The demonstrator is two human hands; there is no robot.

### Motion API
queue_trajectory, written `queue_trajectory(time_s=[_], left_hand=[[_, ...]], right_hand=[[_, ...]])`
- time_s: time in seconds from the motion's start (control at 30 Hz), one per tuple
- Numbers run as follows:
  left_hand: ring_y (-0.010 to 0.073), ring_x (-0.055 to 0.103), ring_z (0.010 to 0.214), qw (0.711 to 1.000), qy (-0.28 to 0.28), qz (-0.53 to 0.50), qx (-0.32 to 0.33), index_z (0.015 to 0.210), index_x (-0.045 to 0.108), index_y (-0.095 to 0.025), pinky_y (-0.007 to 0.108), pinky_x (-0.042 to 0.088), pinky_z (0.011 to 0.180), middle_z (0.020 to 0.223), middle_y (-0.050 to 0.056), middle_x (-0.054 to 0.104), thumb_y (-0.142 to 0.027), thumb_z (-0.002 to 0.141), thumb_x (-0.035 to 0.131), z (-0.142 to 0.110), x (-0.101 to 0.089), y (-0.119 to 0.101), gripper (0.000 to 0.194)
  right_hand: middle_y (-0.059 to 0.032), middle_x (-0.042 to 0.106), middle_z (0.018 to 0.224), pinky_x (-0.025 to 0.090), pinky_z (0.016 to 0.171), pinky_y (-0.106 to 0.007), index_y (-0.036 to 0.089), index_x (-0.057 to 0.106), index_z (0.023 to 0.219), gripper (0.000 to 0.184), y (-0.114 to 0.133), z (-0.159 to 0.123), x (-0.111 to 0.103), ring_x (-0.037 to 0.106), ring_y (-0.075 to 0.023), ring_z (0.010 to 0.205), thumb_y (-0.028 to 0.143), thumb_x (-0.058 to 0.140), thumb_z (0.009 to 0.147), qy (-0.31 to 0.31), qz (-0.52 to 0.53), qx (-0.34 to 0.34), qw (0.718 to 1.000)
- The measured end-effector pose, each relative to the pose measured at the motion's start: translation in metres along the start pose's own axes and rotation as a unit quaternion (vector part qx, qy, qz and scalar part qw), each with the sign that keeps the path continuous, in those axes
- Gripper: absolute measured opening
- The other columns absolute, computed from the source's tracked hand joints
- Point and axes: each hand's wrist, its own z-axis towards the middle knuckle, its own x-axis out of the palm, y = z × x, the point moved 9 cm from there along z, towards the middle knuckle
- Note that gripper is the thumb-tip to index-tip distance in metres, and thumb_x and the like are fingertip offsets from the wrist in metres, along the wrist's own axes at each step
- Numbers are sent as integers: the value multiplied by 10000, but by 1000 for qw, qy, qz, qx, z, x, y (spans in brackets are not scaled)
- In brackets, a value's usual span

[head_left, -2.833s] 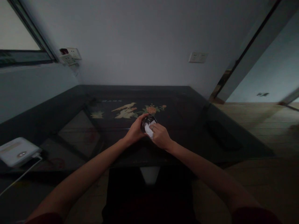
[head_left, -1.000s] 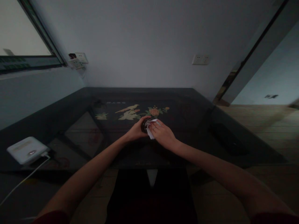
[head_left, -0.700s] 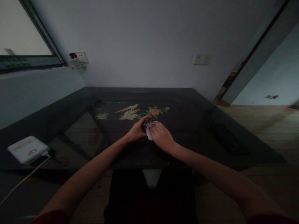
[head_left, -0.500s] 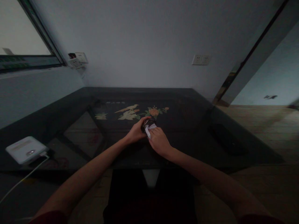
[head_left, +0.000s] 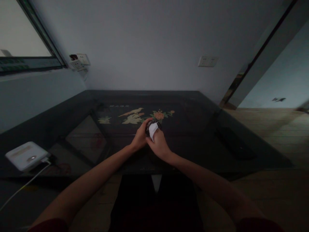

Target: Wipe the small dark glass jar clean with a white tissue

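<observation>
My left hand (head_left: 140, 136) is wrapped round the left side of a small, dark, shiny round container (head_left: 147, 127), just above the table near its middle. Its exact kind is too dim to tell. A white tissue (head_left: 153, 129) lies over the opening of the container, its crumpled edge reaching down toward my wrist. Pressing the tissue into or against the container is my right hand (head_left: 159, 144), with its fingertips partly hidden by the paper. Both hands are closed and almost touch each other.
The dark glass-topped table (head_left: 193, 145) bears a bird-and-flower picture (head_left: 135, 116). A white box-shaped device (head_left: 27, 154) with a white cable (head_left: 26, 184) sits at the left edge. On the right lies a dark flat object (head_left: 235, 143). Wall sockets (head_left: 208, 61) are behind the table.
My right hand has turned and moved slightly left with the tissue, which now shows more of its white surface over the container. My left hand keeps its hold on the container.
</observation>
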Motion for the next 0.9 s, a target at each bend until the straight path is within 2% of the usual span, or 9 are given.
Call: queue_trajectory(time_s=[0.13,0.2,0.27,0.37,0.5,0.6,0.77,0.9], left_hand=[[236,562,1119,999,-7,-43,-1,1329,355,-210,381,424,994,1246,103,558,-148,615,721,5,-7,1,804],[248,553,1136,998,-1,-62,0,1320,367,-205,382,422,1001,1262,113,543,-152,577,757,8,-9,3,840],[258,538,1161,997,18,-77,4,1310,386,-201,386,420,1008,1284,123,522,-161,571,773,9,-7,3,835],[263,531,1176,991,85,-102,1,1307,403,-201,392,427,1006,1281,129,521,-174,597,771,8,4,2,801],[264,527,1188,977,173,-126,-15,1328,397,-218,400,417,1024,1296,122,510,-196,598,787,2,19,2,828],[272,495,1223,975,190,-115,-1,1346,383,-228,422,385,1056,1321,121,488,-197,591,796,-1,21,2,861],[273,508,1207,976,187,-108,8,1390,294,-224,429,435,1001,1345,155,462,-174,632,764,-3,21,3,893],[274,534,1164,991,115,-64,22,1395,285,-205,443,441,988,1333,169,462,-174,649,739,2,15,3,874]], right_hand=[[-210,610,1111,449,932,-439,49,579,1112,358,13,-2,-1,560,-288,1051,317,551,876,56,-124,-114,984],[-203,627,1073,457,908,-433,42,570,1131,388,14,-4,-2,571,-281,1029,343,536,889,82,-171,-190,963],[-172,650,1045,461,894,-412,54,555,1170,359,13,-7,-3,588,-255,995,300,497,915,98,-217,-278,931],[-108,689,978,453,894,-361,91,582,1138,267,6,-14,-6,617,-189,922,139,415,935,104,-263,-391,876],[-52,708,880,447,876,-317,134,644,977,222,1,-26,-10,630,-144,848,113,428,930,110,-271,-481,826],[-36,703,821,448,841,-307,148,653,898,226,0,-30,-10,629,-136,810,110,432,929,113,-279,-487,820],[-66,694,796,445,751,-316,117,650,876,213,3,-27,-8,615,-166,788,110,442,918,108,-285,-441,844],[-109,691,838,432,727,-336,85,651,912,199,8,-16,-10,604,-197,802,92,453,898,90,-309,-368,872]])
